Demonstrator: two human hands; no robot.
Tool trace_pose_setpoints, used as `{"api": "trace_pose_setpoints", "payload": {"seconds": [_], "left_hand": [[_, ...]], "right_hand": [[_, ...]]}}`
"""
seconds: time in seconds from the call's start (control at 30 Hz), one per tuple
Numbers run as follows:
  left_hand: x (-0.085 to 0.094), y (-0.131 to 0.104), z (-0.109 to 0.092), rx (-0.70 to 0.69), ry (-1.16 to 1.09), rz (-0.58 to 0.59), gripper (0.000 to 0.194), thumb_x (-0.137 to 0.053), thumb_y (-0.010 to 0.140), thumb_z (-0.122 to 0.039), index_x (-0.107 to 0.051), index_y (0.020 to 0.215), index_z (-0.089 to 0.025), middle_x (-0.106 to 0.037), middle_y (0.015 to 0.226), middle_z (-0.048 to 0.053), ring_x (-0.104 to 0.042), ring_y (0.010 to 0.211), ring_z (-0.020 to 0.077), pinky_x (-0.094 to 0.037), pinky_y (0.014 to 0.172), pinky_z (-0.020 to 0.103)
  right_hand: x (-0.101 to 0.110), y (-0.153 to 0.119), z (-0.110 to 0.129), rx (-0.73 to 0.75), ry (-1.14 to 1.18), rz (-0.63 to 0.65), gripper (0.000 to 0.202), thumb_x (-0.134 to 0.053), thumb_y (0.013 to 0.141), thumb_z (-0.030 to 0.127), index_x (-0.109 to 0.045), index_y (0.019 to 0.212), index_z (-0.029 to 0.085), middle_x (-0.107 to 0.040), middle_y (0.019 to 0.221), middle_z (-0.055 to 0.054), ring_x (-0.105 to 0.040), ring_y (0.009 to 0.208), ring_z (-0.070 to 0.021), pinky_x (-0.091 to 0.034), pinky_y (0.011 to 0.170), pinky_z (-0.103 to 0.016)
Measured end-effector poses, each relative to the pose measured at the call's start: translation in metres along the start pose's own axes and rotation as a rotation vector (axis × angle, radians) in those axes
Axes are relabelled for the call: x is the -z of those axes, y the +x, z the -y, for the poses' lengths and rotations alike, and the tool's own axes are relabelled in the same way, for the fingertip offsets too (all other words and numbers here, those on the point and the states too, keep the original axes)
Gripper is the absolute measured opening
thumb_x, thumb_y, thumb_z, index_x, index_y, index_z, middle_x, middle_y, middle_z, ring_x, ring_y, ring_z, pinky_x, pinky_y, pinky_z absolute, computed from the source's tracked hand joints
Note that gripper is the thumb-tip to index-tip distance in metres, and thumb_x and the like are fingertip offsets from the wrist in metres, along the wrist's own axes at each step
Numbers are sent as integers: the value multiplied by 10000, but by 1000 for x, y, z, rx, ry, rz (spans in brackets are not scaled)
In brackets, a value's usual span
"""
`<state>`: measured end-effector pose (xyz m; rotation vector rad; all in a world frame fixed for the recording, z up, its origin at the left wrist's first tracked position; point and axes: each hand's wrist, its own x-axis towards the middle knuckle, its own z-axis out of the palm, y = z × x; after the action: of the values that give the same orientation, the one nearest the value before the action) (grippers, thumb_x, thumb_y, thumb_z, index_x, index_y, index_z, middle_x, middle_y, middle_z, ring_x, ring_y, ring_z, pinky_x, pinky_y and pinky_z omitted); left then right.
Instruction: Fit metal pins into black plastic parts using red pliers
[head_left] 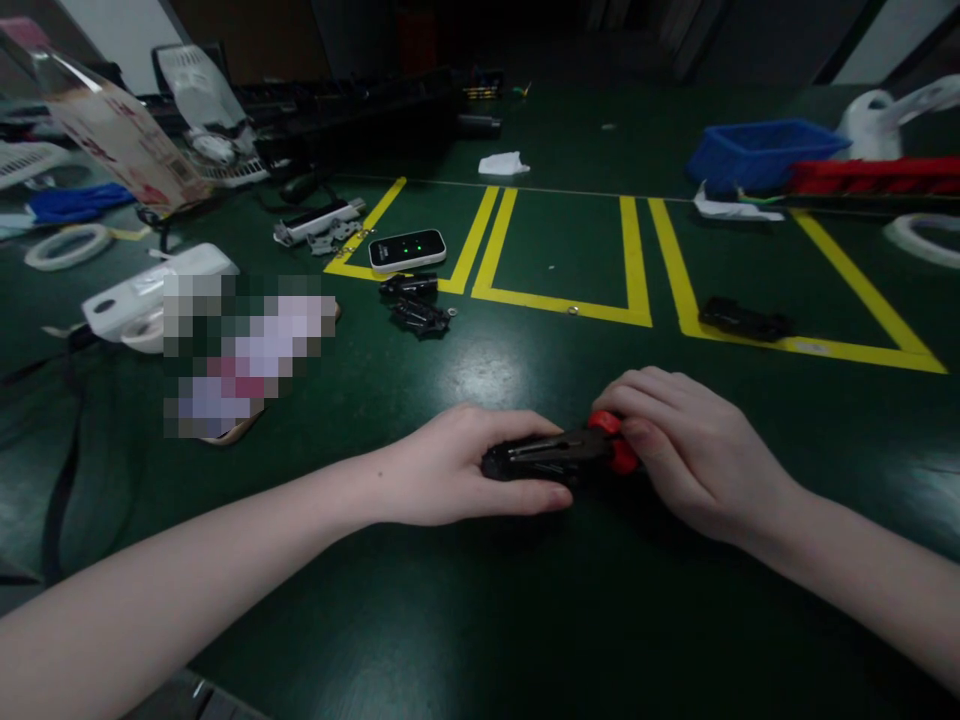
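The black part [536,460] lies lengthwise in the left hand [457,465], its left end tucked into the crook, thumb along the near side and a finger along the far side; that grip is closed on it. Its right end reaches past the left fingertips to a red piece [625,458], which the right hand [697,450] pinches between thumb and curled fingers; whether the two are joined I cannot tell. Both are at the near middle of the green desk [420,620]. Farther off and left, small black pieces [416,315] lie just nearer than a white-edged device [407,251] showing green lights.
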<state>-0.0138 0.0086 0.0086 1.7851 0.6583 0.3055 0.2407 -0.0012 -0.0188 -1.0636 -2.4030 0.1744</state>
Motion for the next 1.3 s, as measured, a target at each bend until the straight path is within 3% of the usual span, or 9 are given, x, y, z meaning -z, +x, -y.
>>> {"api": "trace_pose_setpoints", "payload": {"seconds": [0.37, 0.6, 0.73, 0.9, 1.07, 1.2, 1.3], "left_hand": [[-8, -2, 1, -4, 31, -150, 339, -663, 899, -391, -665, 1173, -192, -719, 1071, 36, -667, 937, 178, -500, 776, 266], [-7, -3, 3, -73, 620, -245, 437, -585, 937, -484, -613, 1269, -200, -647, 1204, 89, -602, 1059, 249, -447, 891, 408], [-7, -1, 4, -25, 723, -274, 433, -564, 943, -504, -612, 1271, -225, -574, 1252, 99, -540, 1123, 267, -436, 909, 426], [-12, 0, 3, 15, 772, -291, 465, -563, 949, -482, -583, 1329, -215, -575, 1247, 103, -525, 1136, 276, -424, 909, 439], [-14, 0, -2, 39, 738, -316, 555, -608, 908, -508, -561, 1358, -187, -576, 1278, 117, -528, 1138, 295, -425, 922, 470], [-13, -3, -8, -13, 560, -430, 504, -656, 889, -429, -559, 1335, -215, -608, 1267, 101, -548, 1123, 276, -447, 920, 445], [-13, -5, -8, -65, 423, -510, 442, -635, 914, -363, -558, 1329, -236, -672, 1106, 65, -607, 1004, 226, -483, 858, 385]], "right_hand": [[3, 0, 0, -34, 20, -70, 300, -315, 1021, 355, -571, 955, 211, -591, 887, -56, -541, 754, -168, -405, 608, -309], [5, 2, -5, -165, 150, -107, 362, -312, 1015, 452, -573, 936, 215, -573, 895, -62, -551, 767, -179, -432, 603, -319], [4, 3, -7, -191, 138, -113, 353, -401, 973, 527, -558, 930, 213, -560, 873, -52, -526, 728, -174, -415, 574, -308], [2, 3, -3, -223, 86, -97, 321, -654, 832, 488, -533, 947, 215, -571, 870, -46, -535, 740, -185, -418, 594, -307], [1, 2, -2, -199, 30, -133, 223, -568, 794, 275, -486, 992, 211, -561, 879, -52, -529, 743, -192, -432, 621, -325], [3, 3, -1, -134, -29, -132, 276, -584, 749, 251, -490, 1005, 207, -580, 898, -64, -538, 778, -211, -431, 657, -348], [5, 2, 4, -62, -86, -127, 304, -628, 734, 258, -515, 1012, 207, -614, 939, -75, -568, 862, -240, -439, 717, -375]]}}
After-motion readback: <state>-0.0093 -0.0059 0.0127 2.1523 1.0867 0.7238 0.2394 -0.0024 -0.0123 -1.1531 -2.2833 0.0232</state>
